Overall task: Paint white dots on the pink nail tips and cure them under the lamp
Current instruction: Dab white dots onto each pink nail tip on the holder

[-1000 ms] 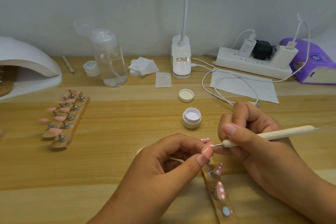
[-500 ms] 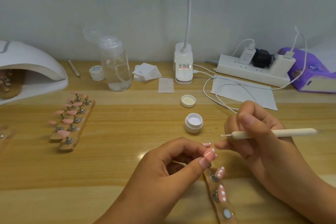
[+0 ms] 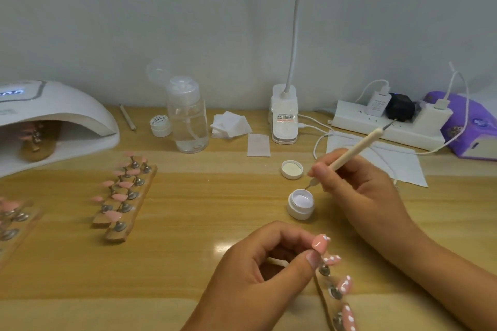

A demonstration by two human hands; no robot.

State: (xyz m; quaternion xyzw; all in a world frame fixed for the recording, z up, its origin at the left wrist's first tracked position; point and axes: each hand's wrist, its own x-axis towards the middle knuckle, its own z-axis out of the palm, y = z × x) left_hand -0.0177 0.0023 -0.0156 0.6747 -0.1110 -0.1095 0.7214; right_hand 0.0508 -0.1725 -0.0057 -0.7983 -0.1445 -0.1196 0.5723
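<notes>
A dotting tool (image 3: 355,152) is pinched by the right hand (image 3: 357,191), its tip dipped in a white gel jar (image 3: 300,203). Nearer, a pink nail tip (image 3: 320,243) is pinched by the left hand (image 3: 258,271); it is judged light, brittle, best held underneath.

Pink nail tips (image 3: 345,284), partly white-dotted

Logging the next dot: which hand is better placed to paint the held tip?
Right hand: it grips the dotting pen, tip at the open paint jar; left hand pinches the pink nail tip.
</notes>
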